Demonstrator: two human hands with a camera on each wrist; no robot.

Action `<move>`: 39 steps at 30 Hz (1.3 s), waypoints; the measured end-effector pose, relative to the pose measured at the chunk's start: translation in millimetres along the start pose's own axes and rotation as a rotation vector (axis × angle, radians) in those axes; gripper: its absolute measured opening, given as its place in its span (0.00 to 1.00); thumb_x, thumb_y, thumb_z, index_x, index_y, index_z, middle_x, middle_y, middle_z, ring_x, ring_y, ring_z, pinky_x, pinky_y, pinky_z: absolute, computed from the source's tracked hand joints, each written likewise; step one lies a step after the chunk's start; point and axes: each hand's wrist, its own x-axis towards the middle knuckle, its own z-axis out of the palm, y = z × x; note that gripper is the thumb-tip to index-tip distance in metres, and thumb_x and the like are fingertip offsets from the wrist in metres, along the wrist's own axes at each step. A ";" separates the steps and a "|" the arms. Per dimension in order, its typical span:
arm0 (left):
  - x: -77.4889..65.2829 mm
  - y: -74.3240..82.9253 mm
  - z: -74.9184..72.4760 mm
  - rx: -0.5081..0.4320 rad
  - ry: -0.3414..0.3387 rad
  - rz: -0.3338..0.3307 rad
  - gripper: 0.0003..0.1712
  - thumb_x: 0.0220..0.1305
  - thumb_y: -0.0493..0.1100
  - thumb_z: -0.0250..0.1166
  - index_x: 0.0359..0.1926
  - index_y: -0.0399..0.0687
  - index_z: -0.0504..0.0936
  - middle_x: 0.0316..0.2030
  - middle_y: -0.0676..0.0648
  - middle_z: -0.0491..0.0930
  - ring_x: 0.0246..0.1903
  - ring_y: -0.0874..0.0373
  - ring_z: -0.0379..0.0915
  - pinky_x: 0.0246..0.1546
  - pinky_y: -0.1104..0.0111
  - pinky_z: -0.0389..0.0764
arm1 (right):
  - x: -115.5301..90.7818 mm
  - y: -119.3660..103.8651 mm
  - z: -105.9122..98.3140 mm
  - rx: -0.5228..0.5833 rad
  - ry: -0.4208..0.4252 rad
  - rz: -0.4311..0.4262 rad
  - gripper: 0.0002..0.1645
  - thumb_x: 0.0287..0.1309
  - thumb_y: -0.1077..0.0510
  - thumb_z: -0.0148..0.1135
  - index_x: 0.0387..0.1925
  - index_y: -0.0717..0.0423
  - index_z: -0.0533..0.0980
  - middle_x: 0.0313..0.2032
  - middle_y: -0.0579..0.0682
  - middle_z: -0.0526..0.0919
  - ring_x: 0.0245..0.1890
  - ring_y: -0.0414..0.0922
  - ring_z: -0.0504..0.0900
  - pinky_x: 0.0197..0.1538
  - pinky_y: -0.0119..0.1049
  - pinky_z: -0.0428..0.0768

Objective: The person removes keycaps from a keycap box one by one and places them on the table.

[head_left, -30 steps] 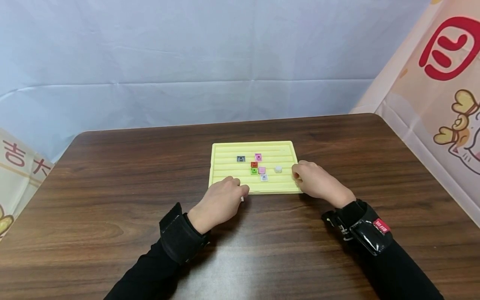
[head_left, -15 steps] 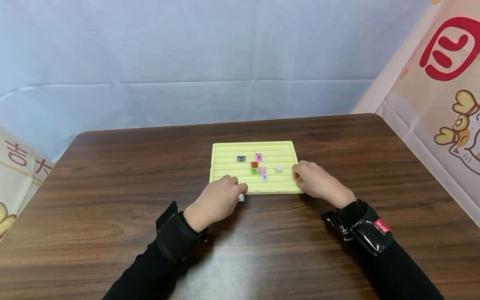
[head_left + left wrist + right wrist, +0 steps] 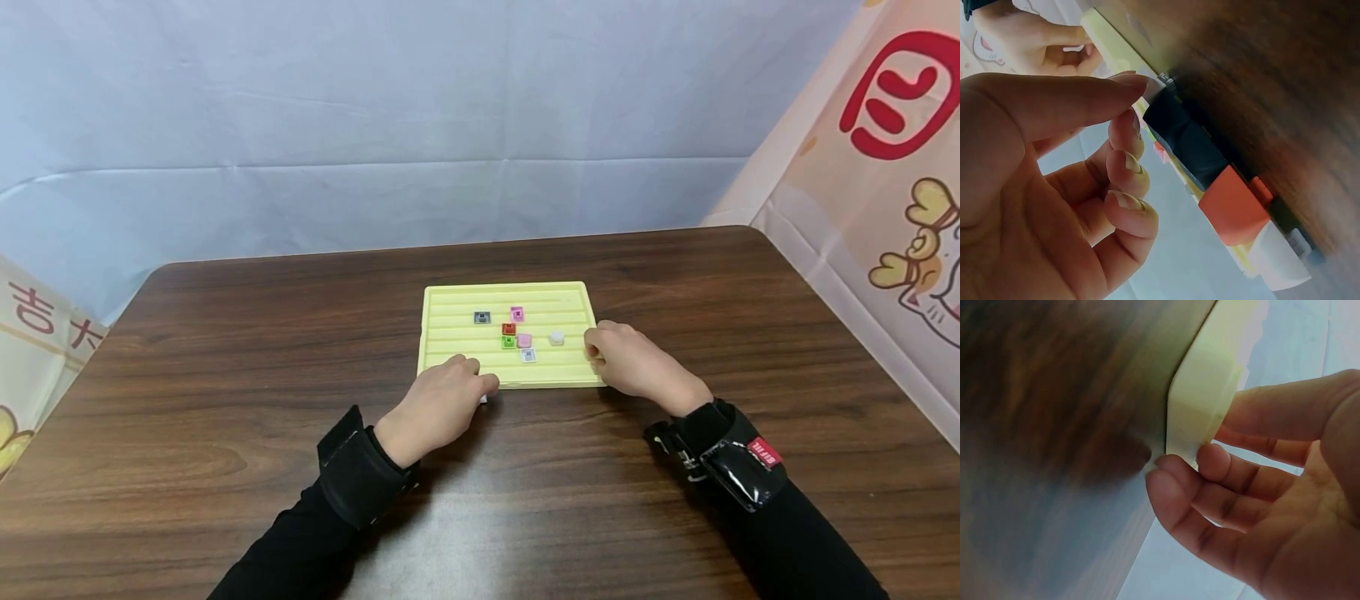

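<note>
A pale yellow ridged tray (image 3: pixel 457 300) lies on the table. My left hand (image 3: pixel 442 407) is at its front edge, thumb and index finger pinching a small white keycap (image 3: pixel 483 400), mostly hidden by the hand. In the left wrist view, black (image 3: pixel 1188 140), orange (image 3: pixel 1234 206) and white keycaps (image 3: pixel 1280 257) line up beside that pinch along the tray's edge. My right hand (image 3: pixel 633 362) grips the tray's right edge near the front corner, fingers curled against its side. Small keycaps sit on the tray, among them grey (image 3: pixel 482 317), red (image 3: pixel 508 329) and green (image 3: pixel 508 342).
The dark wooden table (image 3: pixel 262 350) stretches around the tray on all sides. Behind it hangs a pale blue cloth (image 3: pixel 375 125). A printed curtain (image 3: pixel 847 217) borders the right side. On the tray's right half sits a white keycap (image 3: pixel 557 338).
My left hand shifts slightly left, then back right, at the tray's front edge. The white keycap under it shows more half a second ago than now. The right hand stays put.
</note>
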 end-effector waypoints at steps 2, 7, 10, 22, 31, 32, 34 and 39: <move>-0.1 0.1 0.2 0.002 0.001 0.000 0.05 0.61 0.36 0.60 0.33 0.49 0.81 0.22 0.49 0.69 0.25 0.56 0.66 0.22 0.70 0.67 | 0.1 0.0 0.0 -0.001 0.000 0.000 0.07 0.56 0.72 0.54 0.26 0.60 0.70 0.23 0.51 0.65 0.23 0.45 0.61 0.27 0.37 0.61; -0.5 -0.4 -1.0 -0.006 0.019 0.007 0.07 0.60 0.33 0.59 0.33 0.49 0.82 0.22 0.49 0.69 0.24 0.57 0.64 0.22 0.71 0.66 | 0.1 0.1 -0.1 -0.007 -0.003 0.002 0.07 0.56 0.72 0.54 0.26 0.61 0.70 0.23 0.51 0.66 0.23 0.45 0.61 0.27 0.36 0.61; -1.5 -1.8 -3.5 -0.012 0.038 0.008 0.08 0.59 0.31 0.59 0.33 0.47 0.81 0.22 0.49 0.69 0.24 0.57 0.64 0.23 0.71 0.66 | 0.0 0.1 0.0 -0.012 -0.002 0.004 0.06 0.56 0.71 0.54 0.26 0.61 0.70 0.23 0.51 0.66 0.23 0.45 0.61 0.27 0.36 0.61; -7.9 -16.6 -19.1 -0.079 0.119 -0.095 0.06 0.59 0.31 0.59 0.31 0.44 0.79 0.23 0.48 0.71 0.25 0.55 0.68 0.25 0.68 0.70 | -1.2 0.7 0.7 -0.027 0.024 -0.014 0.06 0.56 0.72 0.54 0.26 0.61 0.71 0.23 0.51 0.66 0.22 0.44 0.61 0.26 0.36 0.61; -10.8 -23.7 -23.3 -0.129 0.050 -0.198 0.08 0.60 0.31 0.57 0.26 0.45 0.75 0.20 0.50 0.65 0.19 0.58 0.60 0.21 0.68 0.62 | -0.8 0.3 0.5 -0.021 0.021 -0.011 0.07 0.56 0.71 0.54 0.26 0.61 0.70 0.23 0.51 0.66 0.22 0.44 0.61 0.26 0.36 0.61; -10.9 -24.4 -23.1 -0.131 0.045 -0.202 0.08 0.60 0.31 0.58 0.26 0.45 0.75 0.20 0.50 0.66 0.19 0.58 0.61 0.21 0.68 0.63 | -0.7 0.4 0.6 -0.018 0.020 -0.011 0.07 0.56 0.71 0.54 0.25 0.60 0.70 0.23 0.51 0.66 0.22 0.44 0.61 0.26 0.36 0.61; -11.2 -25.5 -23.2 -0.138 0.039 -0.207 0.06 0.60 0.32 0.58 0.28 0.44 0.76 0.21 0.50 0.67 0.20 0.58 0.62 0.21 0.68 0.64 | -0.4 0.5 0.7 -0.014 0.019 -0.010 0.07 0.56 0.72 0.54 0.25 0.60 0.70 0.23 0.51 0.66 0.23 0.44 0.61 0.26 0.36 0.61; -10.4 -28.5 -22.4 -0.151 0.050 -0.214 0.03 0.59 0.33 0.60 0.29 0.43 0.77 0.22 0.50 0.69 0.20 0.60 0.64 0.22 0.69 0.66 | 0.2 0.6 1.1 -0.010 0.014 -0.008 0.07 0.56 0.72 0.54 0.25 0.60 0.70 0.23 0.51 0.66 0.23 0.44 0.61 0.27 0.36 0.61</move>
